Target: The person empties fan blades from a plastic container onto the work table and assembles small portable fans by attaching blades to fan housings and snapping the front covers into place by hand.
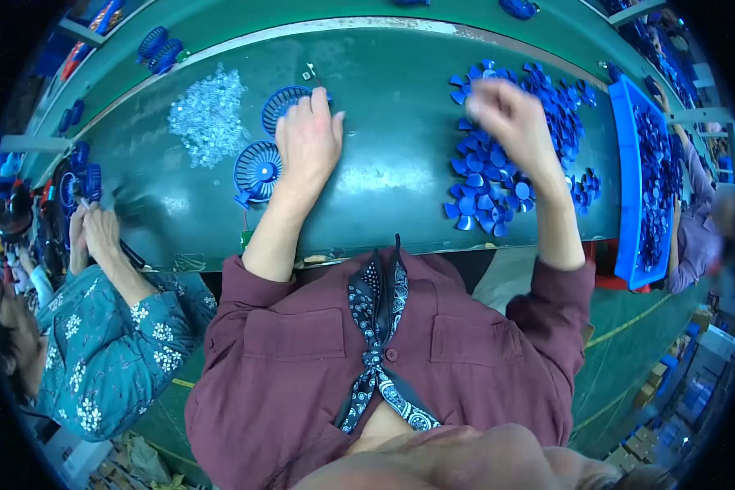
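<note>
My left hand [310, 139] rests over the right edge of two round blue fan housings, its fingers bent. The upper housing [279, 109] is partly under the fingers; the lower one [261, 170] lies beside the wrist, with a blue hub in its middle. A small white part with a dark wire [307, 73] lies just beyond my fingertips. My right hand [506, 114] is raised over the left part of a pile of blue fan blades [498, 167], its fingers bent and blurred; whether it holds anything cannot be made out.
A heap of small clear parts [208, 116] lies at the left. A blue crate [627, 180] of blades stands on the right edge. Co-workers sit at the left, in a flowered sleeve [151, 327], and at the far right. More blue housings [162, 51] are at the back left.
</note>
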Demonstrator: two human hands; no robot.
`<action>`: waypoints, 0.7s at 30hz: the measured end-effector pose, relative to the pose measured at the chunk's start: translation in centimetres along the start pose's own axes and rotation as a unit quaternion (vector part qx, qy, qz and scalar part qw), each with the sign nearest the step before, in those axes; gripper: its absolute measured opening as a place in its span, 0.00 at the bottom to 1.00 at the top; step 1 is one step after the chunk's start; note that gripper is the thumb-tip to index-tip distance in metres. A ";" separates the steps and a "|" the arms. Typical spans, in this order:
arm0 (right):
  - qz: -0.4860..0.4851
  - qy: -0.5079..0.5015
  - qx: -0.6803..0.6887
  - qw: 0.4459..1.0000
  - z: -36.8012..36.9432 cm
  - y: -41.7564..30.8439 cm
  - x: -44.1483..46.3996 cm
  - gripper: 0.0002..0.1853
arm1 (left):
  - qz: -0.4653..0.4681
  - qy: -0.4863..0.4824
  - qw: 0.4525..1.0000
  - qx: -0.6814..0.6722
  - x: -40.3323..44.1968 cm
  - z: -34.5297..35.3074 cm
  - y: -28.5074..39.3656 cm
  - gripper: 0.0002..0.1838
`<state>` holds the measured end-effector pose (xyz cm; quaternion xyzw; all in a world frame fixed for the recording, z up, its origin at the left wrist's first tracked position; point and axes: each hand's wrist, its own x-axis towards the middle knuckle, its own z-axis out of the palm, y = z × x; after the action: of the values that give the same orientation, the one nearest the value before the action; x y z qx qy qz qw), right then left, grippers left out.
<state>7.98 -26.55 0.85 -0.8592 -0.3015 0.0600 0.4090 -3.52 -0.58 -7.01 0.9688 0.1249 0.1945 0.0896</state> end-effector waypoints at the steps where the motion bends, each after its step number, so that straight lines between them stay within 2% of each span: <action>1: -0.029 -0.035 -0.041 0.998 -0.2 -0.3 -2.6 0.16 | 0.019 0.004 0.999 -0.025 -0.2 0.4 0.1 0.22; 3: -0.023 -0.047 -0.088 0.995 0.1 -0.3 -7.2 0.15 | 0.064 -0.021 0.992 -0.109 -0.7 0.4 0.9 0.23; 4: -0.029 -0.045 -0.159 0.986 0.2 -0.5 -8.7 0.16 | 0.076 -0.012 0.984 -0.162 -1.0 0.5 1.5 0.22; 5: -0.048 -0.035 -0.236 0.970 0.7 0.0 -9.8 0.18 | 0.064 -0.024 0.974 -0.217 -1.1 0.3 2.1 0.19; 6: -0.051 -0.022 -0.261 0.964 1.5 0.5 -10.4 0.20 | 0.060 -0.021 0.974 -0.217 -1.1 0.4 2.0 0.19; 8: -0.042 0.004 -0.291 0.956 3.4 1.5 -10.7 0.23 | 0.078 0.071 0.960 -0.258 -0.8 0.6 1.6 0.16; 11: -0.057 0.039 -0.285 0.956 5.6 2.6 -9.1 0.24 | 0.043 0.175 0.970 -0.160 0.3 0.2 0.5 0.16; 12: -0.060 0.041 -0.283 0.956 5.9 2.5 -8.4 0.24 | 0.020 0.156 0.978 -0.135 0.4 0.4 0.2 0.16; 14: -0.084 0.024 -0.265 0.960 6.5 2.4 -7.0 0.24 | -0.034 0.011 0.993 -0.110 0.0 0.8 -0.3 0.17; 18: -0.144 -0.007 -0.211 0.967 6.3 1.7 -4.8 0.21 | -0.054 -0.028 0.986 -0.158 -0.1 0.9 -0.4 0.09; 19: -0.107 -0.020 -0.185 0.977 5.9 1.1 -4.2 0.19 | -0.056 -0.027 0.986 -0.157 -0.1 1.0 -0.4 0.09; 21: -0.078 -0.001 -0.245 0.966 6.0 0.8 -2.9 0.18 | -0.101 -0.018 0.970 -0.221 0.0 1.1 0.0 0.09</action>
<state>3.91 -24.57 -4.04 -0.9069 -0.3735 -0.0467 0.1895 -3.07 -0.71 -8.01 0.9107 0.1744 0.1893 0.3229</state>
